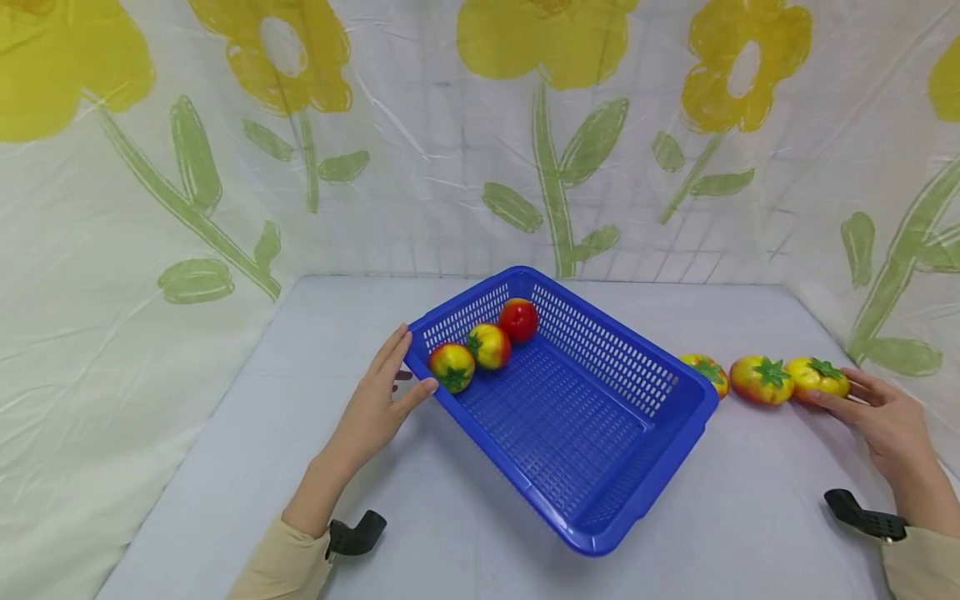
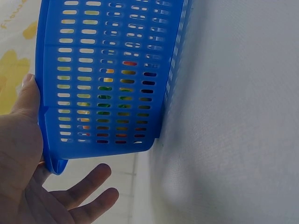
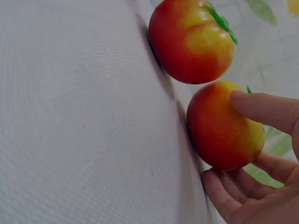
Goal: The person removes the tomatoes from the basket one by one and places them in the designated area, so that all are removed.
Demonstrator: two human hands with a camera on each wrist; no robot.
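My left hand grips the left corner of a blue basket; in the left wrist view the thumb lies on the rim and two fingers stick out below it. Inside, along the basket's left end, are two yellow-red tomatoes and a red one. At the far right my right hand holds a yellow-red tomato between thumb and fingers, the tomato low at the table. Another tomato sits close beside it.
Two yellow-red tomatoes, one next to the held one and one partly hidden by the basket's right corner, lie on the white table. Behind stands a white sheet with printed yellow flowers.
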